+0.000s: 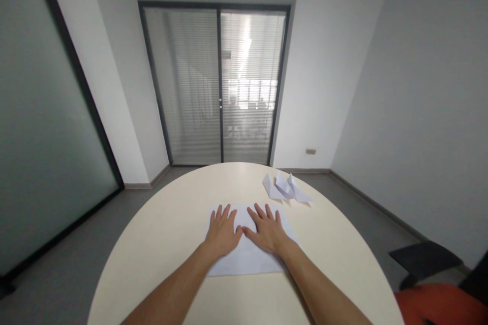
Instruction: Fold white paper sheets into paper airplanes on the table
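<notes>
A white sheet of paper point(244, 261) lies on the round cream table point(160, 244) in front of me. Flat on its left part rests my left hand point(223, 232), fingers spread and pointing away from me. My right hand point(267, 229) lies the same way on the right part, also with its fingers apart. The two thumbs nearly meet over the middle of the sheet. Several folded white paper pieces point(285, 188) stand close together beyond my right hand, near the table's far right edge.
An orange chair seat point(438, 304) with a black armrest point(425, 259) is beside the table at the lower right. Beyond the table is a dark-framed glass partition with blinds point(186, 91). A frosted glass panel point(46, 127) stands at the left.
</notes>
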`<state>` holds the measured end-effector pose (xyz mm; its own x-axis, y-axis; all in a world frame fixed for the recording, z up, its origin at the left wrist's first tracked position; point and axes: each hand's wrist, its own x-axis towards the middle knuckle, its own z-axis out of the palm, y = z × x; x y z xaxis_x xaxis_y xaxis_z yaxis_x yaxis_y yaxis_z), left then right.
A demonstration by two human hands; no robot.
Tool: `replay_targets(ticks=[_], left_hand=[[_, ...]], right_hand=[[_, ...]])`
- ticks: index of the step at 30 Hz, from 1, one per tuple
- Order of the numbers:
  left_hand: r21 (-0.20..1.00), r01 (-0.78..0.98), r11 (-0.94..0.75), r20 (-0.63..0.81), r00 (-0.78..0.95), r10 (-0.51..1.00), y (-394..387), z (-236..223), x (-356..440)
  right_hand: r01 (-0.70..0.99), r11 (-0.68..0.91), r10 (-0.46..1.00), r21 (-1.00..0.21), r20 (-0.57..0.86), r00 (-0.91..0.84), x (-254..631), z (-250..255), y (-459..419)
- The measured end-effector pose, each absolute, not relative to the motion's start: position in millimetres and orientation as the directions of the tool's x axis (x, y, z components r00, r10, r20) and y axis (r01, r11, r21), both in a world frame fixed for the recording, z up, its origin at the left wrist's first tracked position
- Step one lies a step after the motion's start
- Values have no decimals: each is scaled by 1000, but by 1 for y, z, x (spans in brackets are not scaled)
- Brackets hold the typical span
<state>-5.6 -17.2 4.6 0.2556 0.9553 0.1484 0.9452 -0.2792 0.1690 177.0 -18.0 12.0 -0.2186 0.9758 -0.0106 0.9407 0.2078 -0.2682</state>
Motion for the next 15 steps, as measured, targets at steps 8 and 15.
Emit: replay_targets(ticks=[8, 15], left_hand=[[168, 946, -278, 110, 262, 959, -10, -5, -9], [170, 924, -342, 135, 322, 937, -10, -5, -7]], right_hand=[[983, -14, 999, -183, -44, 6, 183, 10, -11], [976, 149, 986, -159, 95, -136, 166, 19, -21]])
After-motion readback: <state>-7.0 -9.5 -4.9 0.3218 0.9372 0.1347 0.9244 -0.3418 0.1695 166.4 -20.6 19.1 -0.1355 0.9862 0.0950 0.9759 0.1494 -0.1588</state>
